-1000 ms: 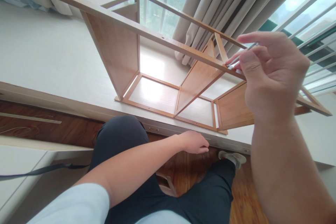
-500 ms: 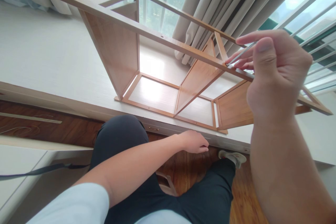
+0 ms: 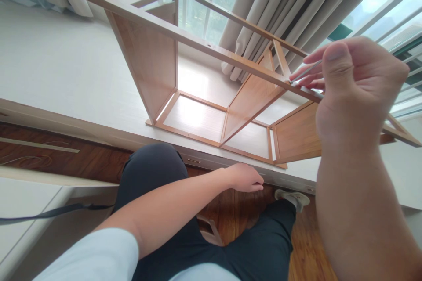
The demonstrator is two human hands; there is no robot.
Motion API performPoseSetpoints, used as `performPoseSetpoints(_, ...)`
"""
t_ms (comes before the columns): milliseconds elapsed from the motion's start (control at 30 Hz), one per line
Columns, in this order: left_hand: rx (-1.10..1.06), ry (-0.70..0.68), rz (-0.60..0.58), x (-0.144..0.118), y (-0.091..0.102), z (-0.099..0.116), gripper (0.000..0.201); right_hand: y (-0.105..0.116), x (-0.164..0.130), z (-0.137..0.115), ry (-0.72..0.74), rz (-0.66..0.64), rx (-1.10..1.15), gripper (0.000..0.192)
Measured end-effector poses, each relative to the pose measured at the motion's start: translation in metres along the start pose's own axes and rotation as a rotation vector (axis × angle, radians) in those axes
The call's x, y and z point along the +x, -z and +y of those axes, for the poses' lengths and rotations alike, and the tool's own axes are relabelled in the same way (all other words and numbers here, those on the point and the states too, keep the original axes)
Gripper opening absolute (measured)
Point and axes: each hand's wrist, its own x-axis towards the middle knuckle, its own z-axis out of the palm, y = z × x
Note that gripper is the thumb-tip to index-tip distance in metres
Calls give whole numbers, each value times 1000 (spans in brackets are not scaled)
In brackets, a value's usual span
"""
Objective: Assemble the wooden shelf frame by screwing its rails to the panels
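Note:
My right hand (image 3: 356, 79) is closed, with thumb and forefinger pinching a thin metal hex key (image 3: 306, 71). The key slants down to a hole on the top rail (image 3: 231, 58) of a brown wooden shelf frame, where the middle upright panel (image 3: 252, 96) meets it. The other fingers of this hand curl over the rail. Low in front of the ledge hangs my left hand (image 3: 245, 178), fingers curled, apart from the frame; whatever may be inside it is hidden.
The frame stands on a white window ledge (image 3: 59, 70), its side panel (image 3: 145, 57) at the left. Grey curtains (image 3: 263, 13) and barred windows are behind. My knee (image 3: 153, 167) is close to the ledge, with a wooden floor (image 3: 306, 246) below.
My right hand has turned slightly and shifted right in view, the hex key's tip staying at the rail's hole. The whole scene slides a little right; my left hand stays nearly still.

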Motion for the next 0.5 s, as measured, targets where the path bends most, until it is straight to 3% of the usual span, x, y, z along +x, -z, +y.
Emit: performPoseSetpoints(500, 23, -20, 8, 0, -1, 0, 33, -4, 2, 2, 7, 42, 23, 24)
